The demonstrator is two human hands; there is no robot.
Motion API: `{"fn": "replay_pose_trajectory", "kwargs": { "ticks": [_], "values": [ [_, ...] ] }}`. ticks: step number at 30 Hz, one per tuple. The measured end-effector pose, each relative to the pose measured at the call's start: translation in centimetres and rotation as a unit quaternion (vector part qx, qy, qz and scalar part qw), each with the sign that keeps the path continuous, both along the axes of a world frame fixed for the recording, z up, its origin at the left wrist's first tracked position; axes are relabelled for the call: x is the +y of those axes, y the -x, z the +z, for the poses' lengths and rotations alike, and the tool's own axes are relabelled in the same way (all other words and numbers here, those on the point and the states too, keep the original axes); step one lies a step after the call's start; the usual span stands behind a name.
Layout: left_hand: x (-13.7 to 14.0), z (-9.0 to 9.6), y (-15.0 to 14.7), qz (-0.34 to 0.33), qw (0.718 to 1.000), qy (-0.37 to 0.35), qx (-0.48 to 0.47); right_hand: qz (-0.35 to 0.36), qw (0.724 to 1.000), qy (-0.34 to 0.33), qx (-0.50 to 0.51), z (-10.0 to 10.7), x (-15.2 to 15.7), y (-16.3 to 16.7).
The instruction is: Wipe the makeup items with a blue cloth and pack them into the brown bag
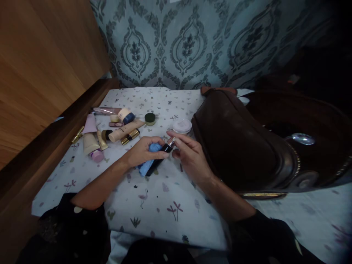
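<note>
1. From my head view, my left hand [147,150] is closed around a black tube [167,147], thumb along its near side; the tube slants up and away to the right.
2. A crumpled blue cloth [145,167] is bunched in that same left grip, one part showing above my thumb and another hanging below, close to the patterned tablecloth [154,223].
3. My right hand [192,156] comes in from the other side, thumb and forefinger pinching the tube's shiny end. I cannot make out how its other fingers bend.
4. So the tube sits between my two hands, over the middle of the cloth-covered surface.
5. Just beyond my right fingertips lies a round pale compact [182,126], near the big brown bag [228,143] on my right.
6. Past my left hand are a black-and-gold tube [130,136], a beige tube [125,131] and a jar with a dark green top [150,118].
7. Farther left, a lilac tube [90,124] lies close to a purple-capped tube [90,143].
</note>
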State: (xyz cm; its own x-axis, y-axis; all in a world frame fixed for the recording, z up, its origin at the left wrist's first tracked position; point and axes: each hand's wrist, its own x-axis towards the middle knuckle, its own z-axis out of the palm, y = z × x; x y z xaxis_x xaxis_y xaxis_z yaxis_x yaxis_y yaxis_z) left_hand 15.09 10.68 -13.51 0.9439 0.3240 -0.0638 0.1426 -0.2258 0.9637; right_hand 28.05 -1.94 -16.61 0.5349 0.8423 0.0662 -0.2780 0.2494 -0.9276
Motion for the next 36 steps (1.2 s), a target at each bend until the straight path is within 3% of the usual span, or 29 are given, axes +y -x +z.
{"fn": "replay_pose_trajectory", "kwargs": {
  "ticks": [5, 11, 17, 25, 36],
  "values": [
    [-0.02, -0.13, 0.01, -0.004, 1.0, -0.031, -0.003, -0.032, 0.999, 0.019, 0.002, -0.34, 0.39, -0.08],
    [-0.03, -0.04, 0.03, -0.001, 1.0, -0.005, -0.004, 0.021, 0.999, 0.0, 0.034, 0.29, 0.03, 0.27],
    [0.03, -0.51, -0.04, -0.001, 1.0, -0.025, -0.004, -0.029, 0.999, 0.013, 0.01, -0.46, 0.48, 0.13],
    [0.23, -0.34, 0.01, -0.005, 1.0, -0.012, -0.001, 0.016, 0.999, -0.002, 0.039, 0.33, 0.06, 0.32],
    [0.27, -0.48, 0.09, 0.012, 0.999, -0.038, -0.011, -0.016, 1.0, 0.019, 0.017, -0.18, 0.38, -0.05]
  ]
}}
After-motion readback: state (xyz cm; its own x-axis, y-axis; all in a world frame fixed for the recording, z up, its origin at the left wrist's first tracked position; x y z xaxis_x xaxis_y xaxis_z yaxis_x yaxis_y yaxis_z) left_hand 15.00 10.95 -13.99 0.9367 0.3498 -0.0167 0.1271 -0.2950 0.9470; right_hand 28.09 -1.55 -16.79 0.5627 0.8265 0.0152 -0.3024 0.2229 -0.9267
